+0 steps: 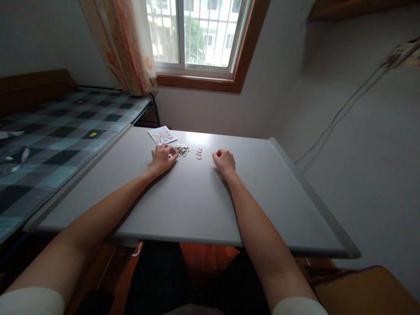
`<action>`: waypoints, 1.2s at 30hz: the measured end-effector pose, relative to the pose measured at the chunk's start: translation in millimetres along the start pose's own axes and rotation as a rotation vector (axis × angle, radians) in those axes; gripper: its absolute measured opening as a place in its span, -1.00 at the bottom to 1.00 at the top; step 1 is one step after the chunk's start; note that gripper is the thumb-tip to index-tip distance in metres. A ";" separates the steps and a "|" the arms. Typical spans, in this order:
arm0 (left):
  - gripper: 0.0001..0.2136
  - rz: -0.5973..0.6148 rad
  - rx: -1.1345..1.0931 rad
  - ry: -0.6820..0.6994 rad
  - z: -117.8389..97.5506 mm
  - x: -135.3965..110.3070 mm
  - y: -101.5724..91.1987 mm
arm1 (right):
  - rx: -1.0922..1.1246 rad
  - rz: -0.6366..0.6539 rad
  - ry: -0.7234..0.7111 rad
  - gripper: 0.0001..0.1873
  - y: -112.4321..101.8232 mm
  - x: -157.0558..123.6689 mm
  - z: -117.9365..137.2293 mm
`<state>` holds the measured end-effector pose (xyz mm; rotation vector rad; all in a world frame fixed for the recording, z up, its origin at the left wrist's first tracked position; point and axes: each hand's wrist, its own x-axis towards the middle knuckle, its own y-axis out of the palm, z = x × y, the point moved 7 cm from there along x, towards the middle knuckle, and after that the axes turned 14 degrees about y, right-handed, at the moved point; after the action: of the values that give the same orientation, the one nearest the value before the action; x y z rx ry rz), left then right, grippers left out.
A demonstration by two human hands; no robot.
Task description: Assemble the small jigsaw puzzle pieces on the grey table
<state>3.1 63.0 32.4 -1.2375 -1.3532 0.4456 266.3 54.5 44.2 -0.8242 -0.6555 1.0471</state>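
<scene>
A small heap of jigsaw pieces (181, 150) lies on the far part of the grey table (203, 201). A second, smaller cluster of pieces (199, 152) lies just to its right. My left hand (162, 158) rests on the table with its fingers curled, fingertips touching the left edge of the heap. My right hand (224, 160) rests as a loose fist to the right of the small cluster, apart from it. A picture card (162, 134) lies flat behind the heap.
A bed with a checked blue-and-black cover (55, 140) runs along the table's left edge. A window (197, 35) and a curtain (124, 48) stand behind. A white wall with a cable (341, 113) closes the right side. A wooden seat (364, 291) sits at the lower right.
</scene>
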 end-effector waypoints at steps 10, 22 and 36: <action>-0.74 0.035 -0.432 0.551 -53.0 -1.6 0.5 | 0.299 0.356 -0.429 -0.80 38.3 -36.2 45.0; -0.80 -0.008 -0.450 0.549 -49.8 -6.0 0.7 | 0.420 0.484 -0.444 -0.83 48.1 -42.9 47.8; -0.83 -0.001 -0.409 0.524 -49.4 -5.8 -1.5 | 0.446 0.482 -0.425 -0.83 51.1 -39.9 45.8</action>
<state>44.6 37.8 42.6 -1.5519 -1.0131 -0.1686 190.7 43.3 22.8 -0.3688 -0.5516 1.7609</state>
